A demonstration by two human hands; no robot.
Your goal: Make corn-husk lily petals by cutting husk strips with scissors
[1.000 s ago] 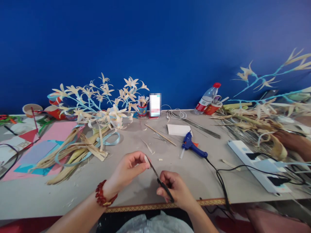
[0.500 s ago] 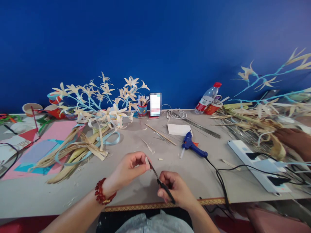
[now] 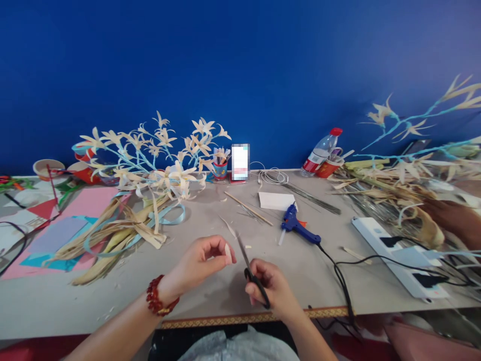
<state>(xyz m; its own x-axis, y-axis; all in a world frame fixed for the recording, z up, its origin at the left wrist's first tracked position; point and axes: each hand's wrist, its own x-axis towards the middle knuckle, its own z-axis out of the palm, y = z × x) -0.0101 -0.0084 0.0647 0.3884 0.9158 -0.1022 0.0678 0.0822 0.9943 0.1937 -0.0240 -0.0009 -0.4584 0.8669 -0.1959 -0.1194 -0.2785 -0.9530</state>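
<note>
Between thumb and fingers, my left hand [image 3: 210, 258] pinches a small pale strip of dried husk [image 3: 228, 251]. Black-handled scissors [image 3: 252, 278] are in my right hand [image 3: 272, 288], their blades pointing up and away, just right of the husk strip and apart from it. The blades look closed together. Beyond the hands, a thin husk sliver [image 3: 228, 225] and a small pale scrap [image 3: 248, 246] lie on the grey table [image 3: 210, 296]. A red bead bracelet [image 3: 160, 297] is around my left wrist.
A blue glue gun [image 3: 300, 225] rests by a white card [image 3: 276, 201]. Husk flowers [image 3: 161, 145], dried husks [image 3: 116, 240] and coloured paper [image 3: 60, 235] are at left. At right are a power strip [image 3: 398, 258], a bottle [image 3: 319, 155] and another person's hand [image 3: 456, 220].
The scissors have swung away from the husk strip, their blades now standing to its right. My left hand has stayed nearly still with the strip.
</note>
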